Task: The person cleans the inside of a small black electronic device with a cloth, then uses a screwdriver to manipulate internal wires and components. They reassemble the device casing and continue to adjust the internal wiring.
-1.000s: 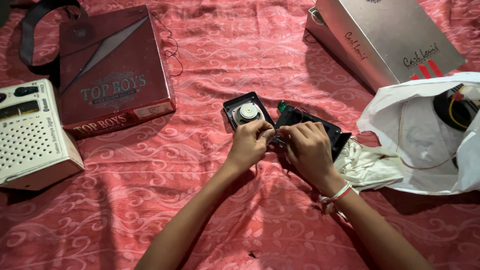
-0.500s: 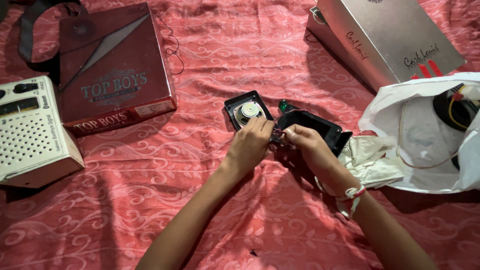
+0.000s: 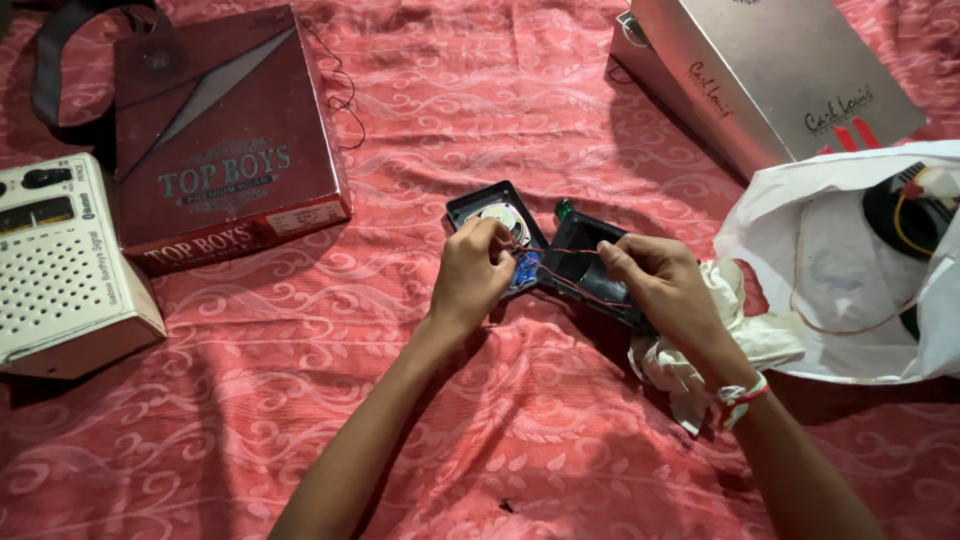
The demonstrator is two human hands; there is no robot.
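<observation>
- A cream portable radio (image 3: pixel 55 270) with a speaker grille lies at the far left on the red patterned bedspread (image 3: pixel 480 110)
- Next to it a flat maroon box (image 3: pixel 225 135) with pale lettering and a grey diagonal stripe, a pale label on its near edge
- The left hand (image 3: pixel 475 275) is pinched shut on thin red wires (image 3: pixel 560 265), just beside the black front panel with a small round speaker (image 3: pixel 497 215)
- The right hand (image 3: pixel 655 280) is closed on the same wires, over the open black casing half (image 3: pixel 590 262), near the middle of the bed
- The casing looks light and stiff; the wires look thin and fragile at their joints, so the halves are best held by their rims, not pulled apart by the wires
- A crumpled white cloth (image 3: pixel 700 355) lies under the right wrist
- A silver box (image 3: pixel 770 70) with dark script stands at the top right
- A white plastic bag (image 3: pixel 850 270) holds a dark round part and wire
</observation>
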